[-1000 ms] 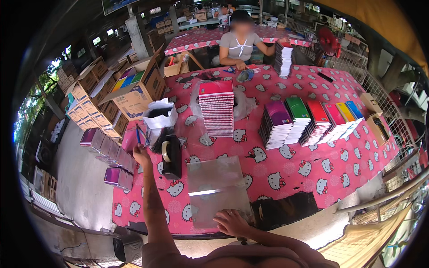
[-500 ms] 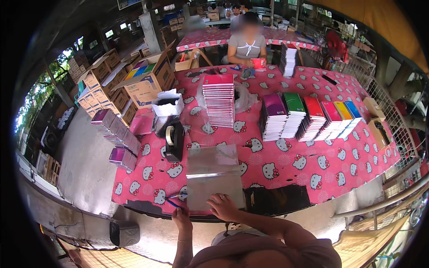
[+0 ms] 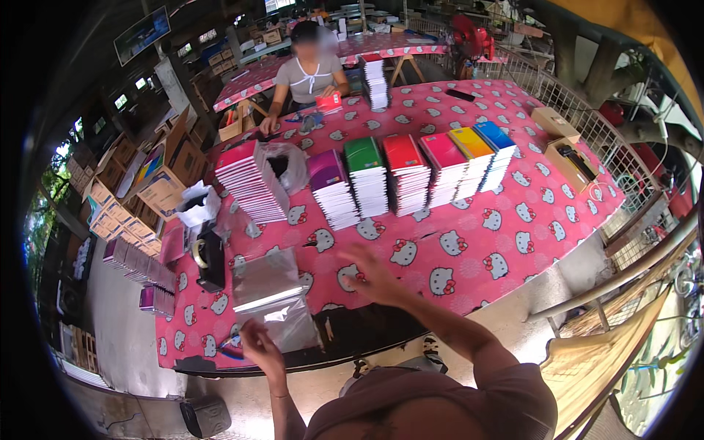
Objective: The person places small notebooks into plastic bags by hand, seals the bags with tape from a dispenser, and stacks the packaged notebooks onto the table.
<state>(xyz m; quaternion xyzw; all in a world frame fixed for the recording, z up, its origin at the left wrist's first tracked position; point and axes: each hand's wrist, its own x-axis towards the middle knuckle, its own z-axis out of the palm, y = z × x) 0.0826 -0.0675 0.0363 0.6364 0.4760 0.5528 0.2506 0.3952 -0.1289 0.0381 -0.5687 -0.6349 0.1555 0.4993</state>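
Observation:
My right hand [image 3: 370, 277] is over the patterned table, a little blurred, with spread fingers and nothing in it. Its nearest neighbours are the stacks of spiral notebooks, the closest a purple-topped stack [image 3: 331, 192]. My left hand [image 3: 262, 347] is at the near left edge of a pile of clear plastic sheets [image 3: 268, 282], its fingers loosely bent and nothing visible in them. Whether its fingertips touch the plastic is hard to see. Scissors [image 3: 232, 347] with blue handles lie just left of that hand. A black tape dispenser [image 3: 210, 262] stands beyond the sheets.
More stacks run rightward: green [image 3: 364, 180], red [image 3: 407, 176], pink [image 3: 444, 169], yellow [image 3: 471, 158] and blue [image 3: 495, 154]. A tall notebook stack [image 3: 253, 187] stands left of them. Cartons [image 3: 172, 176] fill the left side. A person [image 3: 312, 73] sits across the table.
My view has swung to the right. My right hand has lifted off the plastic sheets and moved right and away from me. My left hand has moved up from the table edge beside the sheets.

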